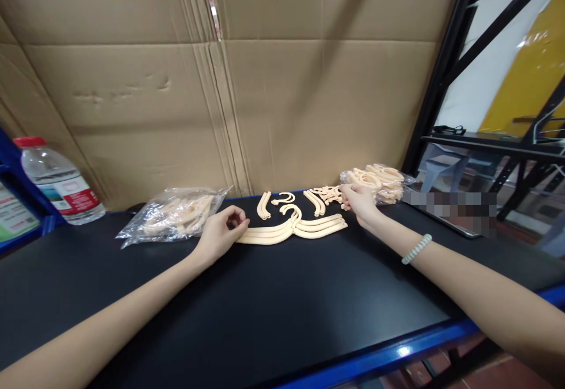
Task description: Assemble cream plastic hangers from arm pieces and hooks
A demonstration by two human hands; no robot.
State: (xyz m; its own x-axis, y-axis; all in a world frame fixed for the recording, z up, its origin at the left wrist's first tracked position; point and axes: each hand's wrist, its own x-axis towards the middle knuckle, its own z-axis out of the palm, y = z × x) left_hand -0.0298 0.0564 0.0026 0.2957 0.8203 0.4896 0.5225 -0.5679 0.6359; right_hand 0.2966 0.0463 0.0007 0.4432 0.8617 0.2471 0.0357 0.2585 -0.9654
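Observation:
Cream-coloured plastic hanger arms [269, 235] lie side by side with matching arms [320, 226] on the right, meeting at stacked hooks [291, 212]. My left hand [220, 235] rests at the outer left ends, thumb and fingers curled into a pinch; whatever is between them is hidden. At the edge of a pile of small cream pieces [329, 195], my right hand [362, 203] has its fingertips pinched together, and I cannot make out what they hold. Behind the row lie loose short curved arms [263, 205], a loose hook [285, 199] and more curved arms [315, 202].
A clear bag of cream parts [176, 215] lies left; another bag of parts [379, 182] sits behind my right hand. A water bottle [62, 186] stands far left. Cardboard [309, 100] walls the back of the black table [273, 312]. A flat dark device [445, 218] lies right.

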